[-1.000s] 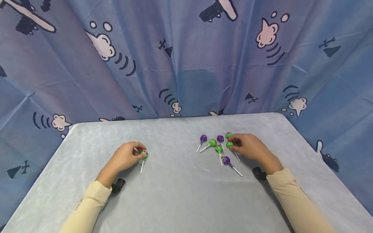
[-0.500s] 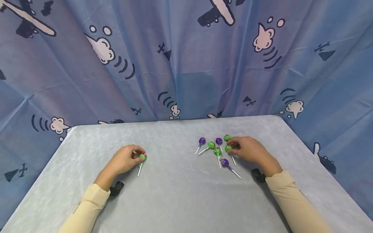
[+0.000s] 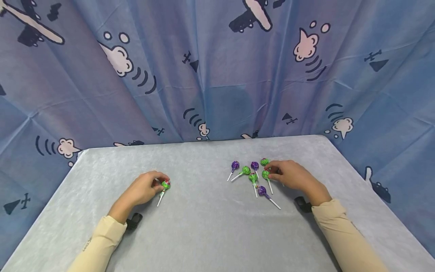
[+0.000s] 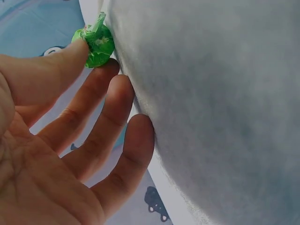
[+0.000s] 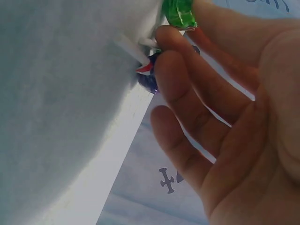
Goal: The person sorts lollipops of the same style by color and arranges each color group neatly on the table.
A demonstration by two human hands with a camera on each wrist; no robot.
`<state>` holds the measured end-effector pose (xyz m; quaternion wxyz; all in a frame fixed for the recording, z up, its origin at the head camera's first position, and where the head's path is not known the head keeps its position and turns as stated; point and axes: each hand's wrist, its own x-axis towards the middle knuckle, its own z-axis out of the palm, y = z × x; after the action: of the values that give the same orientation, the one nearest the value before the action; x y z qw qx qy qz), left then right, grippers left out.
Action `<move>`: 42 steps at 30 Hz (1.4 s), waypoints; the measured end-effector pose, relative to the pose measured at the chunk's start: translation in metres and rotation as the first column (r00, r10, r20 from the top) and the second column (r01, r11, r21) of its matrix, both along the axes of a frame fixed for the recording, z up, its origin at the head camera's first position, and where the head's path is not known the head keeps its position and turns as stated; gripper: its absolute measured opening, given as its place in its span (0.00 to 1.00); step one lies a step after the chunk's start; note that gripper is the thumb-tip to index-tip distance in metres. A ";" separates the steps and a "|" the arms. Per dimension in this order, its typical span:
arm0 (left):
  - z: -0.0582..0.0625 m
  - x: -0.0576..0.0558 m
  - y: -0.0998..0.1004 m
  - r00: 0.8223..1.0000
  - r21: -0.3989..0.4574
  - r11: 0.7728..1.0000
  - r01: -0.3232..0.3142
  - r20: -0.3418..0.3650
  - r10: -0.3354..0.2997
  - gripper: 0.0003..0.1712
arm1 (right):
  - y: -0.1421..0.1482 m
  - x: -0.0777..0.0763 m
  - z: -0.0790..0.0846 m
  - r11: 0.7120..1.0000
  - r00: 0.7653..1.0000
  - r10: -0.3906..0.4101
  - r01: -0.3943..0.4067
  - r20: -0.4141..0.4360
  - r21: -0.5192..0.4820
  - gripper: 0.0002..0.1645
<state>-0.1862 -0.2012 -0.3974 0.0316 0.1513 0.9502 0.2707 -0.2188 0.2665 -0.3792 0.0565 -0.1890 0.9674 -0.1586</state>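
On the left part of the table my left hand point(image 3: 147, 186) pinches a green-wrapped lollipop point(image 3: 165, 184) by its round head; the white stick slants down toward the lower left. The left wrist view has the thumb on the green wrapper point(image 4: 99, 46), with the other fingers spread along the table surface. Over on the right, my right hand point(image 3: 289, 173) pinches another green lollipop point(image 3: 266, 174) between thumb and index finger, its stick pointing toward me. In the right wrist view, a purple lollipop point(image 5: 148, 80) shows just beyond the fingertips, partly hidden by them.
Beside the right hand lie several loose lollipops, among them a purple one point(image 3: 262, 190) in front, a green one point(image 3: 246, 170) to the left and a green one point(image 3: 264, 161) behind. A patterned blue curtain point(image 3: 217, 75) hangs along the far edge of the white-covered table point(image 3: 204, 234).
The left lollipop's stick has swung from nearly straight down toward the lower left. The right one's stick has turned from slanting right to nearly straight toward me. Both hands stay about in place.
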 end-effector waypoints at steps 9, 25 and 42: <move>-0.002 0.000 -0.001 1.000 0.005 1.000 0.016 -0.027 -0.016 0.14 | 0.000 0.000 -0.003 0.998 0.998 0.046 -0.048 -0.043 -0.030 0.17; -0.002 -0.002 -0.001 1.000 -0.008 1.000 0.011 -0.009 -0.011 0.14 | 0.005 -0.004 -0.010 0.991 0.992 0.112 -0.116 -0.053 -0.071 0.19; -0.003 -0.001 -0.001 1.000 -0.001 1.000 0.004 -0.023 -0.004 0.13 | 0.014 -0.005 -0.002 0.988 0.997 0.049 -0.058 -0.064 -0.140 0.16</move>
<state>-0.1876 -0.2021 -0.4004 0.0214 0.1564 0.9503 0.2683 -0.2242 0.2809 -0.3811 0.0179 -0.2230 0.9496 -0.2196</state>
